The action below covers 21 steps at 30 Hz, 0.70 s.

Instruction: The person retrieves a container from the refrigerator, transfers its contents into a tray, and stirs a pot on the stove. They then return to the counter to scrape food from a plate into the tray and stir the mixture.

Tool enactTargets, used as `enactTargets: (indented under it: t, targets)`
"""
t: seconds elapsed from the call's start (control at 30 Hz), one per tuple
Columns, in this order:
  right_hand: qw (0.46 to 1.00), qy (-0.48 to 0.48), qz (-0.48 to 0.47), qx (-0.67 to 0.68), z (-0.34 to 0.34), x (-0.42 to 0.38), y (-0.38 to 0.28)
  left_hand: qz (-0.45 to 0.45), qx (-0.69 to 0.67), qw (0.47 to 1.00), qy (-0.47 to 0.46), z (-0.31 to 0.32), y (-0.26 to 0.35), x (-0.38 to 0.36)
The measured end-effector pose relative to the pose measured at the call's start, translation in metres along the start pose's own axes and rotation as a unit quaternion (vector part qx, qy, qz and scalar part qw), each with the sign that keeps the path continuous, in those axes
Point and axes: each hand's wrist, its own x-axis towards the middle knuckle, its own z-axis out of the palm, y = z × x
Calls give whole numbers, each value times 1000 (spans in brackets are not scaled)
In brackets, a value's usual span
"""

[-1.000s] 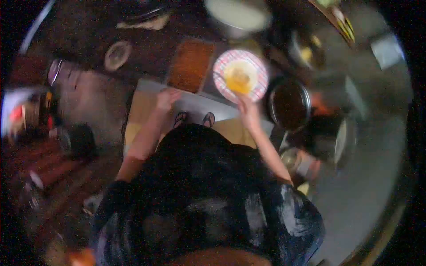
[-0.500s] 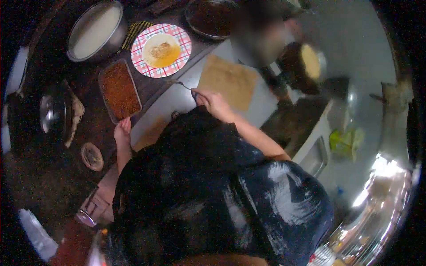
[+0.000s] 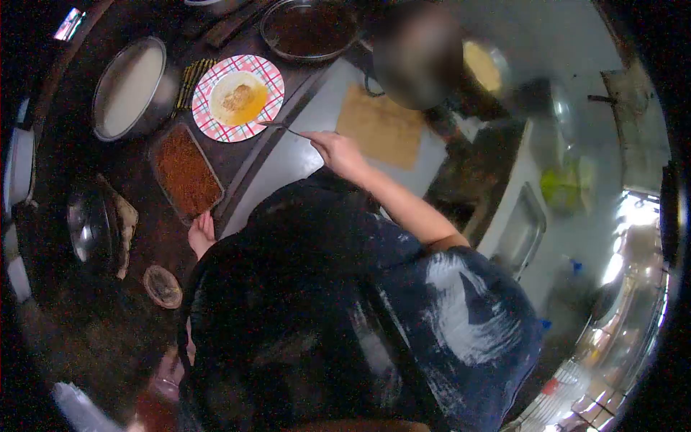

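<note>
My right hand [image 3: 338, 153] holds a fork [image 3: 288, 129] by its handle, its head at the lower right rim of a plaid plate [image 3: 204, 115]. On that plate lies a pale round with orange-yellow liquid and brown powder [image 3: 241, 99]. My left hand [image 3: 202, 234] touches the lower edge of a rectangular tray [image 3: 186, 171] of reddish-brown crumbly food; its fingers look close together around the rim.
A large pot of white liquid [image 3: 133, 90] stands upper left. A dark round pan [image 3: 309, 29] is at the top. A brown board [image 3: 381, 126] lies right of my right hand. Another person [image 3: 417, 57], blurred, stands beyond it. A sink [image 3: 524, 223] is at right.
My right hand has brought the fork to the plate's rim. My left hand is still at the tray. The view has shifted a little.
</note>
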Motion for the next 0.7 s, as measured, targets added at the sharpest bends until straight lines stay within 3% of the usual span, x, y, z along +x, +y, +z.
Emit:
enactTargets:
  t: [0.03,0.1,0.13,0.2,0.3,0.33,0.37,0.4,0.53,0.57,0.6,0.63,0.7]
  targets:
    - [1000,14,-5,0,-1,-2,2,-1,3,1000,-4,-1,-1,-1]
    - [1000,15,8,-9,-5,-6,6,105,196,974,-51,-9,-6,0]
    - [1000,11,19,-16,-8,-7,9,104,198,973,-55,-4,-5,-5]
    - [999,15,34,-24,-15,-8,11,30,27,999,-20,10,0,-23]
    - [997,16,58,-43,-18,-12,21,-58,-127,959,-246,-128,-39,146]
    - [996,15,67,-55,-17,-14,25,-60,-123,959,-248,-123,-32,136]
    - [996,18,71,-55,-15,-15,28,-242,-368,874,-204,-107,-19,112]
    - [996,30,73,-44,-12,-19,30,-400,-575,701,-135,-97,-9,97]
    - [990,1,133,-46,-2,-32,31,-498,-502,705,-54,-94,14,94]
    - [990,3,135,-45,3,-35,36,-252,-260,930,-60,-71,4,64]
    - [993,-3,114,-33,11,-38,46,36,24,997,-58,-45,-4,33]
    - [995,-9,94,-22,19,-41,56,36,26,997,-60,-23,-3,6]
    - [996,-3,92,-22,25,-44,64,36,37,998,33,15,4,-37]
